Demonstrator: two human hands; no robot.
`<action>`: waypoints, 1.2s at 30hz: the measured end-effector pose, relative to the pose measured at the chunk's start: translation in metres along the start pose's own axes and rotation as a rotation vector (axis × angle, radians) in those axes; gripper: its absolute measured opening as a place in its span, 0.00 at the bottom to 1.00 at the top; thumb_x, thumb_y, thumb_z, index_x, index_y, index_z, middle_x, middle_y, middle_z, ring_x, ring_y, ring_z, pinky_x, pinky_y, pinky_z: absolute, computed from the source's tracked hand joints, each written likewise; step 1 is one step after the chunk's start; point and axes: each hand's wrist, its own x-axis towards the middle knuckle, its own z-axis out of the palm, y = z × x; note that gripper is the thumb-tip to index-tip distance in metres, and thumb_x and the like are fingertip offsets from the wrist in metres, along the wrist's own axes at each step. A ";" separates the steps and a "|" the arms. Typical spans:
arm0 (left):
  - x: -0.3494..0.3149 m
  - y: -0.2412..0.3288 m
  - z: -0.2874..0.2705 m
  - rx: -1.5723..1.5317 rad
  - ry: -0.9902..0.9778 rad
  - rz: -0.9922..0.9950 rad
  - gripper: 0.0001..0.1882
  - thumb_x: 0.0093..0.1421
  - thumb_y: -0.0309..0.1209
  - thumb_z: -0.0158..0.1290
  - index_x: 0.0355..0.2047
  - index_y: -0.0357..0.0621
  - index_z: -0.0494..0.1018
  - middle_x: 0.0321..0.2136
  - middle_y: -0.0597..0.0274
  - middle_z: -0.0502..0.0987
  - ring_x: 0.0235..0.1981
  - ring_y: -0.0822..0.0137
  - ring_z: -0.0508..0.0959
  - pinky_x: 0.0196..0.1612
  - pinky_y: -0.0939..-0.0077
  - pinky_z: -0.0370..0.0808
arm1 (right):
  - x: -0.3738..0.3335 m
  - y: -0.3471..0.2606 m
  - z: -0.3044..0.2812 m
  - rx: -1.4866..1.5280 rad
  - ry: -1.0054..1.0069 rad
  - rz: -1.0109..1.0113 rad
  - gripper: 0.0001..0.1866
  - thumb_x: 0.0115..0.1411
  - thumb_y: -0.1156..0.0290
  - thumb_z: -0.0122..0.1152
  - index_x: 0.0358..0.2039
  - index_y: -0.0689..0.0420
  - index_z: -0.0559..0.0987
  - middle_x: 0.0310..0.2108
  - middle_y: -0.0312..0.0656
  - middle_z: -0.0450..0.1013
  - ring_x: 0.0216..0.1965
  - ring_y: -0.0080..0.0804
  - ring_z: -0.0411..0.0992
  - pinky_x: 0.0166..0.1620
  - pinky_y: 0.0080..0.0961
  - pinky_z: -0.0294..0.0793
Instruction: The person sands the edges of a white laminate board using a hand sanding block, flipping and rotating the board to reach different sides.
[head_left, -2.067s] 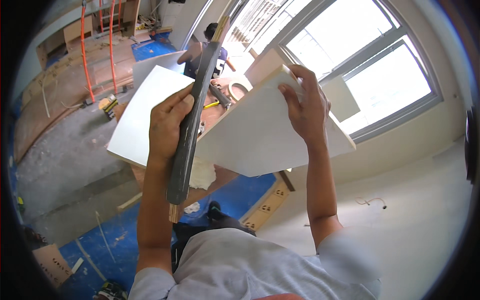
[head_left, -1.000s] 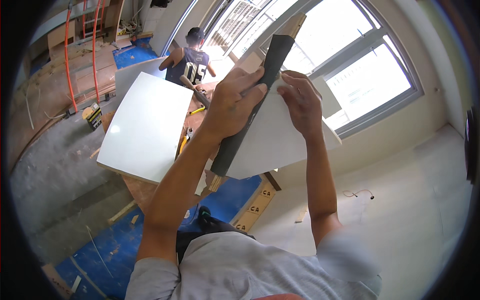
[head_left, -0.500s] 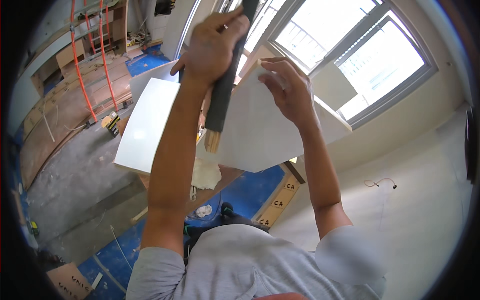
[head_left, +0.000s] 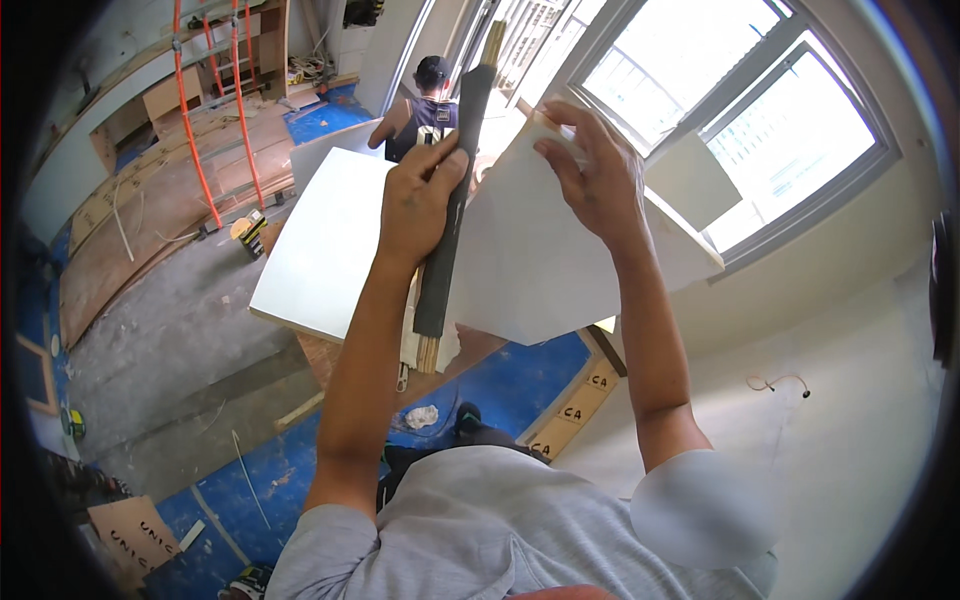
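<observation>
My left hand (head_left: pixel 422 203) is closed round the middle of a long wooden strip wrapped in dark grey sandpaper (head_left: pixel 448 240). Bare wood sticks out at both ends of the strip, which stands steeply tilted. To its right, my right hand (head_left: pixel 600 180) grips the top corner of a white panel (head_left: pixel 535 250), thumb on the near face and fingers over the edge. The strip overlaps the panel's left side in the picture; whether they touch I cannot tell. Another white panel (head_left: pixel 325 245) lies to the left, partly behind my left forearm.
Beyond the panels is another person (head_left: pixel 425 110) in a dark sleeveless top. An orange ladder (head_left: pixel 240 110) stands far left. A yellow-and-black tool (head_left: pixel 247 232) rests near the left panel. Blue sheeting (head_left: pixel 500 390) covers part of the floor. Windows (head_left: pixel 790 120) fill the right wall.
My left hand has come down and nearer with the wrapped strip, uncovering the other person behind. My right hand keeps its hold on the panel corner. The whole view has shifted slightly.
</observation>
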 end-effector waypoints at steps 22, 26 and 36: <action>0.010 0.032 -0.015 -0.345 -0.001 -0.136 0.20 0.67 0.32 0.57 0.56 0.32 0.78 0.34 0.65 0.81 0.28 0.79 0.76 0.32 0.86 0.73 | 0.007 -0.012 -0.007 0.018 -0.142 -0.024 0.12 0.62 0.65 0.68 0.47 0.47 0.85 0.43 0.39 0.79 0.37 0.45 0.81 0.42 0.36 0.79; -0.002 0.021 -0.004 -0.500 -0.064 -0.198 0.19 0.66 0.31 0.57 0.56 0.35 0.79 0.33 0.67 0.81 0.30 0.80 0.76 0.34 0.86 0.73 | 0.018 -0.004 -0.011 0.047 -0.181 -0.104 0.13 0.61 0.66 0.70 0.47 0.50 0.85 0.44 0.40 0.78 0.38 0.41 0.82 0.42 0.33 0.80; 0.013 0.011 0.013 -0.143 -0.161 0.197 0.20 0.66 0.30 0.57 0.56 0.38 0.79 0.39 0.64 0.80 0.39 0.73 0.76 0.51 0.79 0.70 | 0.006 0.002 -0.006 0.180 -0.077 0.038 0.11 0.60 0.76 0.72 0.43 0.60 0.85 0.40 0.37 0.79 0.35 0.22 0.73 0.41 0.20 0.73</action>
